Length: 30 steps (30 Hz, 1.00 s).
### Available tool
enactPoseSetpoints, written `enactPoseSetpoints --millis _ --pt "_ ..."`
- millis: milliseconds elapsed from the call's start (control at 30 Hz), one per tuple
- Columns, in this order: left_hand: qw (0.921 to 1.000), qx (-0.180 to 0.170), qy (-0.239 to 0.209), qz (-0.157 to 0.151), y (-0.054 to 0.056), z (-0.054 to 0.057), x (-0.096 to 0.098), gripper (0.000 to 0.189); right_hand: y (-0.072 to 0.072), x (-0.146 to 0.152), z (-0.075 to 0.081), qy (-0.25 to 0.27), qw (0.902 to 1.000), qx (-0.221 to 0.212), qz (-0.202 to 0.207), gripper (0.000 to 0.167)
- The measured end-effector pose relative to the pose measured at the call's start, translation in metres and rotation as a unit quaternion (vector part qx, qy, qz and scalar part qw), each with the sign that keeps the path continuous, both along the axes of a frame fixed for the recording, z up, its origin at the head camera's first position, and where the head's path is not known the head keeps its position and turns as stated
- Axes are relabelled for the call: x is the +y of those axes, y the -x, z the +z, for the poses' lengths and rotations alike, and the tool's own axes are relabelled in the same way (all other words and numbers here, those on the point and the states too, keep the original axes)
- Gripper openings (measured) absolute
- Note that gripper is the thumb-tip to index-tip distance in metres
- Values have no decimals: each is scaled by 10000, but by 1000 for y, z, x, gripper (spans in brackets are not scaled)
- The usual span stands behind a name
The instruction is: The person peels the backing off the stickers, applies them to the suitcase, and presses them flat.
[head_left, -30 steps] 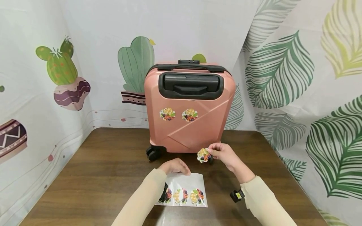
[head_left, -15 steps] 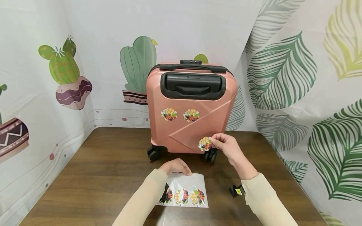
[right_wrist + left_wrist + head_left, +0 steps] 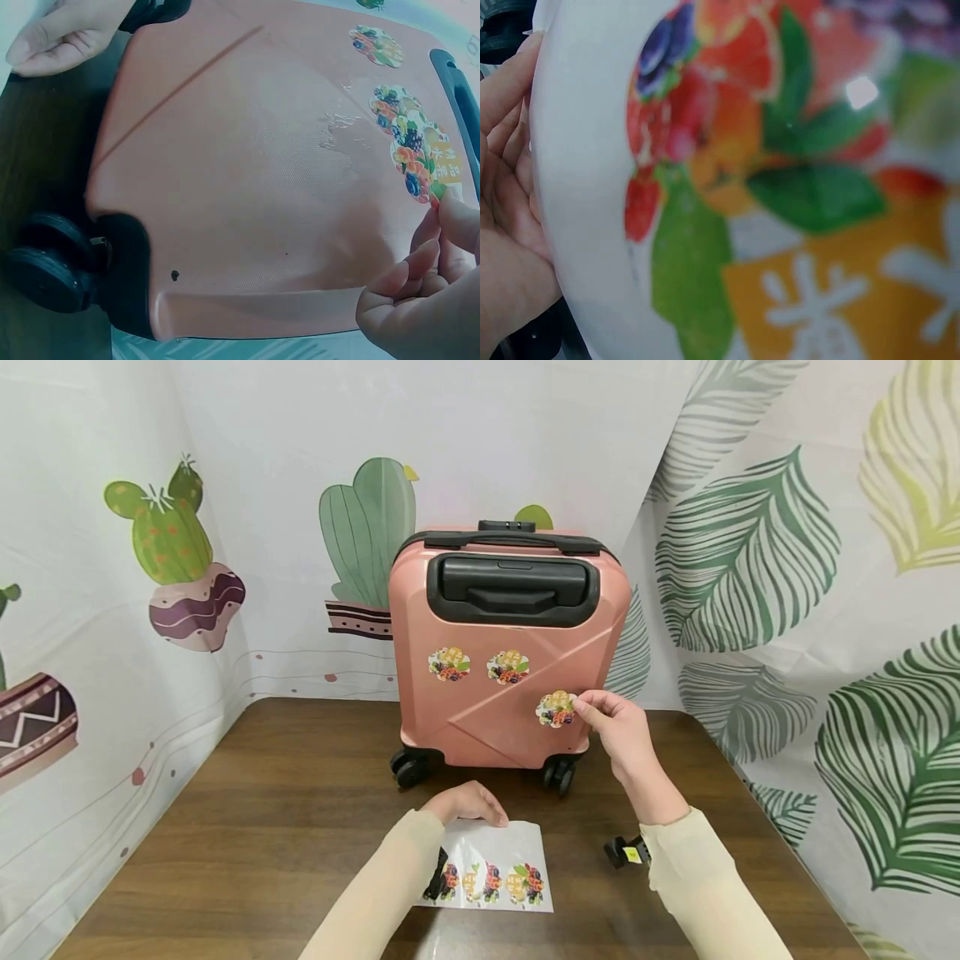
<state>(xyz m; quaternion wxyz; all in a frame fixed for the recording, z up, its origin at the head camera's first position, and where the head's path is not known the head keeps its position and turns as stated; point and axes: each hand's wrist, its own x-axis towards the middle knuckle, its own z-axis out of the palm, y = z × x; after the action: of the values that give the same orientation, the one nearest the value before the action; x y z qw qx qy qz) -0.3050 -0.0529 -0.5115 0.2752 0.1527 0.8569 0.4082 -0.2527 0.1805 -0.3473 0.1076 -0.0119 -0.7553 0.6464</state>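
Note:
My right hand point(image 3: 622, 727) pinches the right edge of a scalloped fruit sticker point(image 3: 556, 709) between thumb and fingers. That sticker is in front of the lower right of a pink suitcase point(image 3: 487, 722); whether it touches the shell I cannot tell. In the right wrist view the held sticker point(image 3: 417, 154) partly overlaps one of two similar stickers on the case. Down on the table, my left hand point(image 3: 468, 802) holds the top edge of a white sticker sheet point(image 3: 498, 839). Fruit prints on the sheet point(image 3: 727, 150) fill most of the left wrist view, blurred and close.
Two fruit stickers, a left one point(image 3: 449, 664) and a right one point(image 3: 507, 667), are on the suitcase. It stands on black wheels point(image 3: 409, 770) on a brown wooden table point(image 3: 300, 827). A patterned cloth backdrop point(image 3: 277, 527) rises behind.
My right hand has risen with the sticker, from beside the suitcase's right wheel to its lower right panel. The left hand and the sheet have stayed in place.

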Motion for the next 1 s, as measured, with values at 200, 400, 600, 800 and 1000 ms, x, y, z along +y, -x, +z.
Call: enactPoseSetpoints --millis 200,400,600,800,1000 --pt "10000 16 -28 -20 -1 0 -1 18 0 -1 5 91 9996 178 -222 22" --pt "10000 10 -32 -12 0 -1 -1 17 5 -1 7 171 9980 446 -421 25" --pt "10000 39 -25 -28 -1 -1 -1 17 9 -2 11 209 9957 615 -659 24" --pt "10000 30 -30 -8 -2 0 -1 18 11 -2 16 126 9945 570 -867 23" --pt "10000 44 53 13 -2 0 -1 18 13 -3 19 118 9916 559 -1159 16"
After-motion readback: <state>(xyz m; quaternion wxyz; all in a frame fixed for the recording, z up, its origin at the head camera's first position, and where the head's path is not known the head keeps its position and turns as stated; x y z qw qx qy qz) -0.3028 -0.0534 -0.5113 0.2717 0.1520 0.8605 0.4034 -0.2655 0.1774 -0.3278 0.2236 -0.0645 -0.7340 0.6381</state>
